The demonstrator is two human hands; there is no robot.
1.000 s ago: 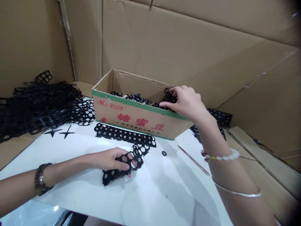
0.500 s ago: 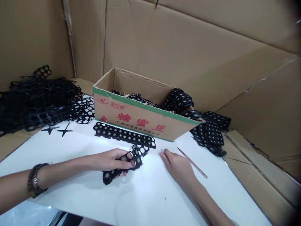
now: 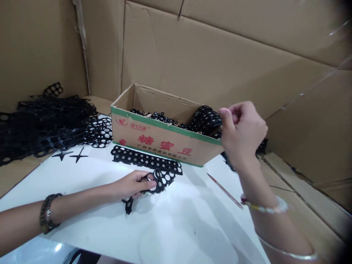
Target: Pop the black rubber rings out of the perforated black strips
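Note:
My left hand is closed on a black perforated strip with rows of round holes, just above the white table. One ragged end of it hangs below my fingers. My right hand is raised at the right end of a cardboard box, its fingers curled in a pinch. Whatever they hold, if anything, is hidden. Just behind my left hand, another dotted black strip lies flat along the box's front. Inside the box are small black pieces and a folded dotted black sheet.
A large heap of black perforated sheets covers the left side. Two black star-shaped scraps lie near it. A thin pointed stick rests on the white table at the right. Cardboard walls enclose the back.
My right hand has risen from the table to the box's right end, now blocking the dotted sheets there. In my left hand, the perforated strip has shifted, and less of its lower end shows.

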